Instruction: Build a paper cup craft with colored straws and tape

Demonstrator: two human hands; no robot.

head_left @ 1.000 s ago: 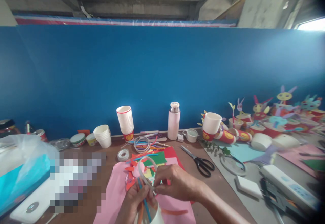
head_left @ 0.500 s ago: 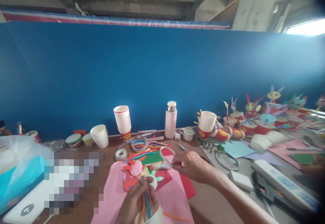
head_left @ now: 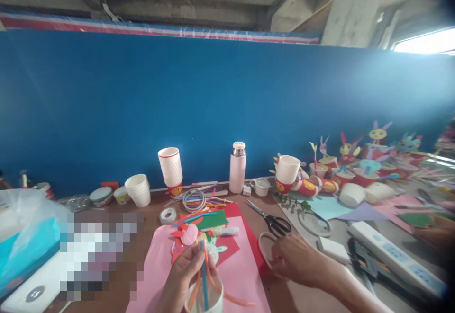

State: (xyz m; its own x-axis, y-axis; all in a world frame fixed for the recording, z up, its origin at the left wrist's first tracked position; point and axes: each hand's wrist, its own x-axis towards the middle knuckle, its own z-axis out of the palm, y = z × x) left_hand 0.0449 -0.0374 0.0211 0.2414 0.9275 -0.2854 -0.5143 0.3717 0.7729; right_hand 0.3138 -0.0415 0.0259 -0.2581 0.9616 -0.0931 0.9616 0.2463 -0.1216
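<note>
My left hand (head_left: 188, 265) is closed around the upper ends of blue and orange strips (head_left: 204, 275), which look like pipe cleaners. Their lower parts reach into a white paper cup (head_left: 217, 299) below my fingers; one orange strip curves out to the right. My right hand (head_left: 295, 256) is closed at the edge of a ring-shaped tape roll (head_left: 261, 245), low over the table beside the red paper. Black-handled scissors (head_left: 272, 220) lie just beyond it. Paper rabbit cut-outs (head_left: 185, 239) and a glue tube (head_left: 226, 231) rest on the pink sheet (head_left: 156, 265).
Stacked paper cups (head_left: 170, 168), a pink thermos (head_left: 237, 171) and a small tape roll (head_left: 168, 215) stand behind. At right are a power strip (head_left: 394, 251), finished rabbit cups (head_left: 343, 175) and a blurred hand of another person (head_left: 435, 230). A phone-like white device (head_left: 31, 284) lies left.
My right hand has moved right and down with the tape roll, uncovering the scissors and glue tube. My left hand stays on the strips; another person's hand appears at far right.
</note>
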